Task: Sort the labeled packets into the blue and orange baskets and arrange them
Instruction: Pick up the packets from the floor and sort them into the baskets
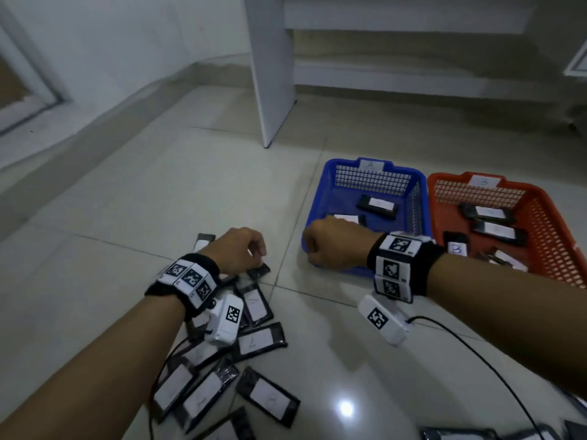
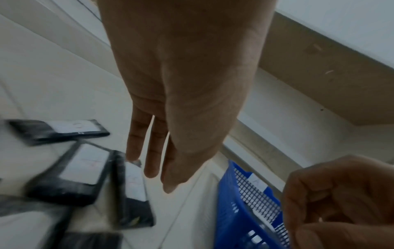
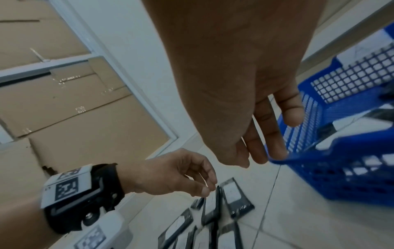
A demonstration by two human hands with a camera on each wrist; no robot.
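Glossy floor tiles point(image 1: 158, 201) carry a loose pile of black labeled packets point(image 1: 251, 341). Left hand point(image 1: 236, 250) hovers over the pile, fingers relaxed, empty. Right hand point(image 1: 330, 246) rests loose fingers on the blue basket point(image 1: 317, 198) rim; the orange basket point(image 1: 546, 217) stands beside. Packets look thin, light and slick: pinch one by a short edge.

Blue basket point(image 1: 320, 198) with pale mesh walls; orange basket point(image 1: 540, 214) likewise; black packets point(image 1: 260, 342) bearing white labels, one marked with what looks like a blue "B"; black wristbands point(image 1: 405, 268) carrying black-and-white checkered tags; pale glossy floor tiles point(image 1: 158, 201).
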